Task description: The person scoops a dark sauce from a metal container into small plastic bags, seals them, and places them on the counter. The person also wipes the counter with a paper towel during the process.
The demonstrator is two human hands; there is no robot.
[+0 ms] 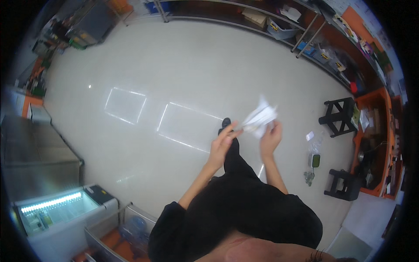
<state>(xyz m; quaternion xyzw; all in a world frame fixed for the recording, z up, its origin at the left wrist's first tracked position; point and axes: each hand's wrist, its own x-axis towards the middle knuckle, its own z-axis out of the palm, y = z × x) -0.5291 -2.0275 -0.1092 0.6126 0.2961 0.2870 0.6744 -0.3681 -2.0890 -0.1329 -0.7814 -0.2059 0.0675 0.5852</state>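
Observation:
My right hand (272, 136) grips the lower right part of a crumpled white sheet (262, 114), which may be paper or thin plastic; motion blurs it. At the sheet's left corner is my left hand (224, 140), its fingers stretched towards the corner. Whether those fingers pinch it or only touch it cannot be told. Both hands are raised in front of my body, above the tiled floor and one black shoe (226, 122).
Black plastic stools (340, 185) stand at the right beside an orange cabinet (381, 183). A small white device (314, 160) and clear plastic lie on the floor near them. Metal shelving (209, 18) runs along the top. A lit chest freezer (65, 232) stands at lower left.

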